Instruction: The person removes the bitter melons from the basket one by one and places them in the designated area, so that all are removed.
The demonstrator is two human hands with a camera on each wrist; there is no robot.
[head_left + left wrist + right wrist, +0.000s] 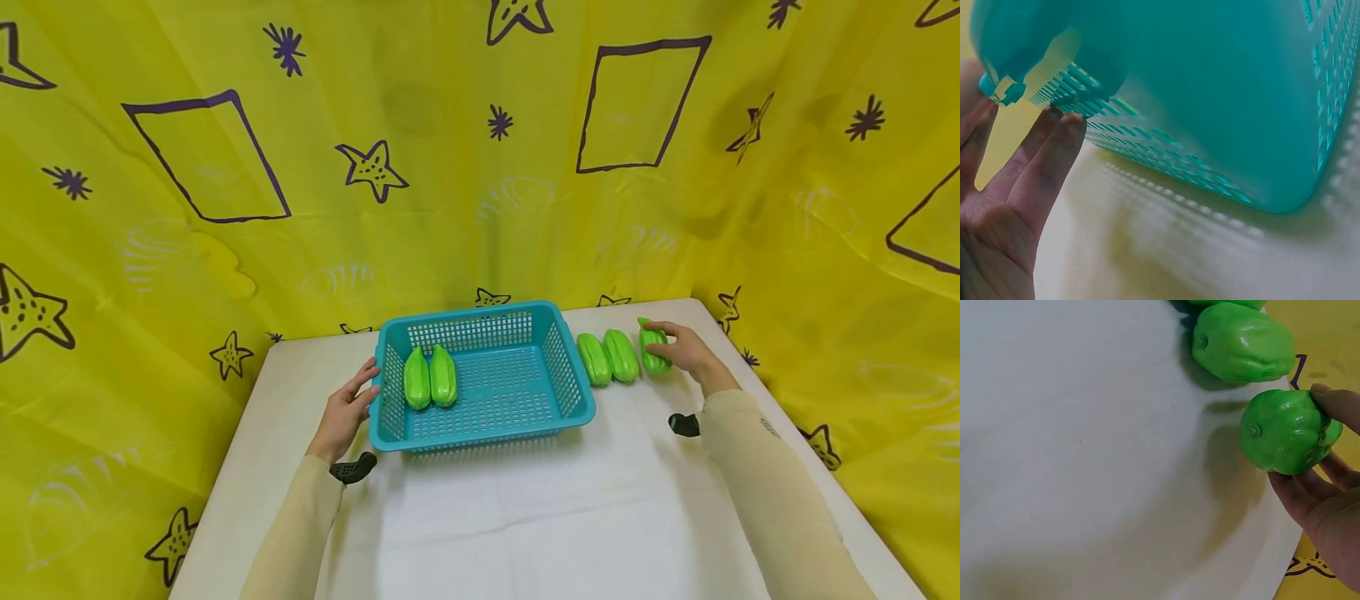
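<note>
Basket holds two green gourds, left hand spread against its side, right hand gripping another gourd

Glossy, plastic-looking model vegetables — ridged, smooth plastic basket, matt cloth-like tabletop, creased curtain

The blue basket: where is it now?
In the head view, the basket stands far back on the table, between the left hand and two green vegetables on its right.
</note>
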